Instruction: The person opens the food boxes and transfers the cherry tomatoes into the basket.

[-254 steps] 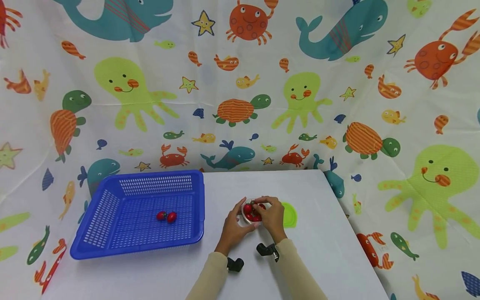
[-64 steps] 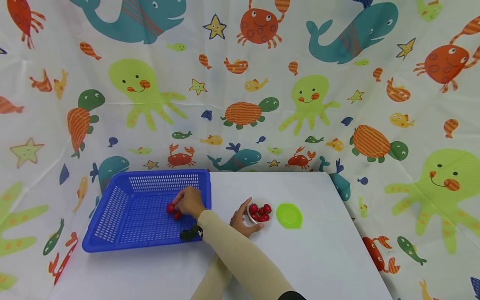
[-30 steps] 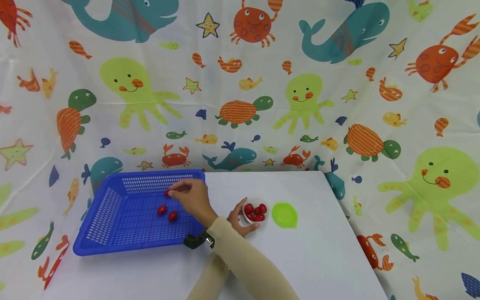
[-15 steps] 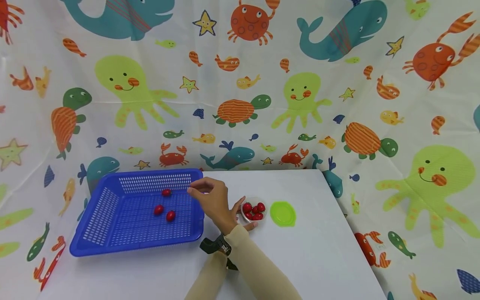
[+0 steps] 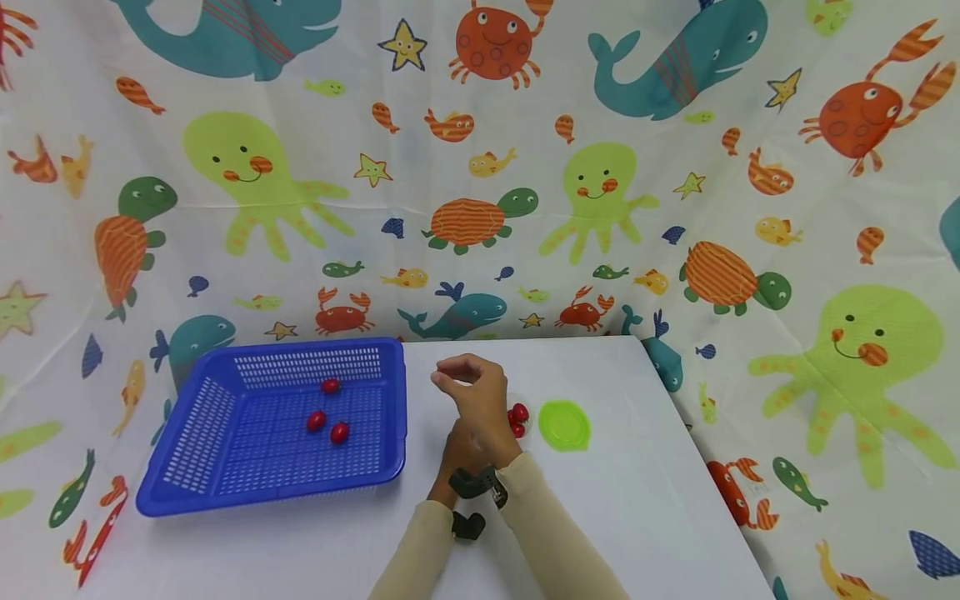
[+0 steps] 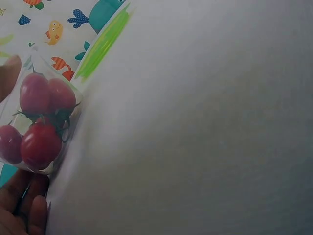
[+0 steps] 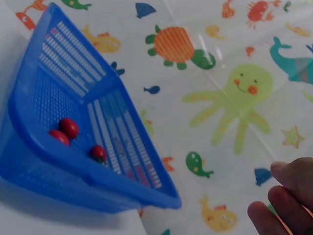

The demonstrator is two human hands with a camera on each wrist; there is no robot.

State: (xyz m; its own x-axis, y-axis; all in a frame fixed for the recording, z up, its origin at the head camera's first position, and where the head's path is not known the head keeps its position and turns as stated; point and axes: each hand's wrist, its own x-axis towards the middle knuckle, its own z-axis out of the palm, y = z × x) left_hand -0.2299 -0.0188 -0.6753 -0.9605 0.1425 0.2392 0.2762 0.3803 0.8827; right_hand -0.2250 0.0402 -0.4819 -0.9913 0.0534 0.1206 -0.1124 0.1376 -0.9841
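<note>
Clear bowl (image 6: 71,119) in left hand (image 5: 459,452)

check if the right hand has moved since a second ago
Yes. In the head view the right hand has moved rightward, from over the blue basket to past the basket's right edge.
</note>
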